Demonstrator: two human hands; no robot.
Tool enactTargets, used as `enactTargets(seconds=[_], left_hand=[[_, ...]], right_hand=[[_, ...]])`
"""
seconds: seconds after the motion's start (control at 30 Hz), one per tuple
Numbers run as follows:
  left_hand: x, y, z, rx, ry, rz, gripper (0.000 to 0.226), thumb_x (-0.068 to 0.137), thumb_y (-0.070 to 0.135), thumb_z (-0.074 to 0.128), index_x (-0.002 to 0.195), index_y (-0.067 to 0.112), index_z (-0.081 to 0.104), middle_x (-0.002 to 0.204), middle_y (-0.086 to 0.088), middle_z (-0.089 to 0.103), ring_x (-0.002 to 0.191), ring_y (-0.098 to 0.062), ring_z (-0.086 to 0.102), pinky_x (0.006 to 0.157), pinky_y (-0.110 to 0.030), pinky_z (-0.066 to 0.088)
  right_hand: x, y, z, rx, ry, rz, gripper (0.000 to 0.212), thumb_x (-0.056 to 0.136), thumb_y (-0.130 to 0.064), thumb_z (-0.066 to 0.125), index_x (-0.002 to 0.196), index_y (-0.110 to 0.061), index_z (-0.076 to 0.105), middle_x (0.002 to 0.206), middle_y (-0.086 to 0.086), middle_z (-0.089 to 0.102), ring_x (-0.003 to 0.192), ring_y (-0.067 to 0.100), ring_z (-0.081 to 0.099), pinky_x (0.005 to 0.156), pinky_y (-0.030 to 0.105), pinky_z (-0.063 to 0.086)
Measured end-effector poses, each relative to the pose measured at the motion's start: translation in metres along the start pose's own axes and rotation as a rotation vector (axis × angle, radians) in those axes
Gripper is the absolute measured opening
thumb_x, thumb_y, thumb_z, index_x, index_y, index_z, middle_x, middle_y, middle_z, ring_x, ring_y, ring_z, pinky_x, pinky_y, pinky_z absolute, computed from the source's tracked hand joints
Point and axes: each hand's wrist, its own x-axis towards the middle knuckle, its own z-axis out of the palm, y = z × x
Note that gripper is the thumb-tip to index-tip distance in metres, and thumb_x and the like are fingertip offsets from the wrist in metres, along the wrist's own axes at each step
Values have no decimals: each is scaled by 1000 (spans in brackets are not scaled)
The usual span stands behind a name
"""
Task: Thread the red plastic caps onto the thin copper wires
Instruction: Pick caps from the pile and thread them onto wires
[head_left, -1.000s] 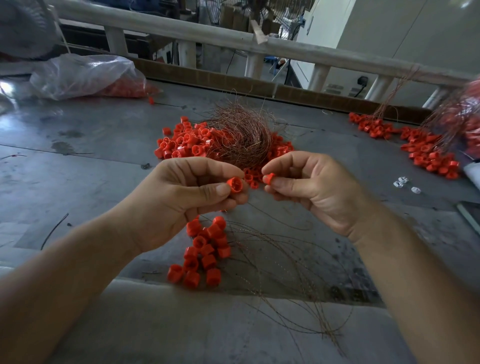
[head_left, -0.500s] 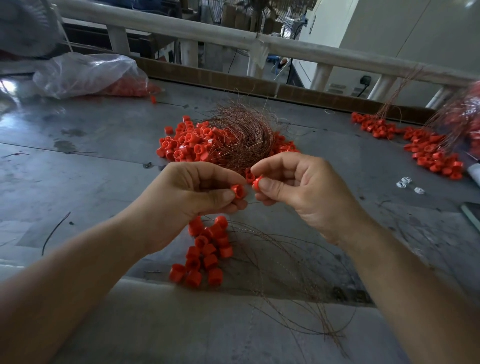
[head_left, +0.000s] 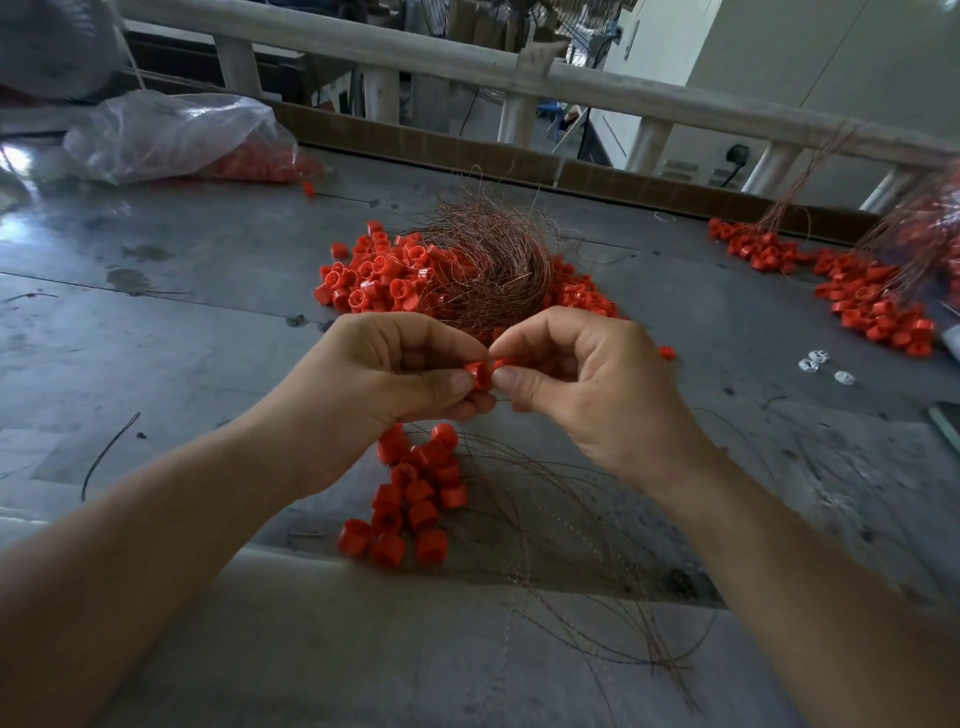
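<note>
Closest to me, loose copper wires (head_left: 545, 545) sprawl over the desk (head_left: 182, 322) beside a bunch of caps (head_left: 415, 493). Just past them, my left hand (head_left: 384, 395) pinches one red cap (head_left: 479, 375) and my right hand (head_left: 587, 395) pinches a second cap (head_left: 503, 362), the two touching. They look light, hard and slick, so I'd grip the sides. The wire seems springy and kink-prone, so I'd hold it near the tip. Further back there's the cap pile (head_left: 379, 280) and wire nest (head_left: 488, 275).
</note>
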Motion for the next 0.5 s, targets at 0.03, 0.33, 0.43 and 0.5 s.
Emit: enactTargets(seconds=[0.03, 0.33, 0.43, 0.5], left_hand=[[0, 0, 0, -4, 2, -1, 23, 60, 7, 63, 74, 20, 75, 76, -6, 73, 72, -18, 71, 63, -18, 54], [1, 2, 1, -9, 11, -11, 20, 58, 6, 63, 70, 18, 74, 73, -7, 72, 70, -19, 71, 60, -18, 54], [1, 2, 0, -16, 17, -16, 19, 57, 5, 63, 69, 16, 74, 72, -8, 71, 69, -19, 71, 60, -17, 53], [1, 2, 0, -17, 21, -17, 19, 57, 5, 63, 68, 17, 74, 71, -8, 71, 69, -19, 70, 60, -17, 53]], right_hand=[[0, 1, 1, -22, 8, -3, 25, 78, -2, 67, 78, -26, 63, 70, -5, 65, 65, 12, 64, 65, 25, 55], [1, 0, -1, 41, 8, -13, 27, 81, 0, 63, 77, -26, 64, 65, -5, 64, 61, 9, 65, 54, 18, 51], [2, 1, -2, 47, -24, 28, 24, 82, -2, 63, 78, -25, 65, 63, -4, 65, 58, 9, 65, 52, 20, 52], [4, 2, -2, 52, -37, 55, 24, 83, -2, 62, 77, -25, 65, 64, -1, 66, 56, 10, 65, 52, 20, 52]])
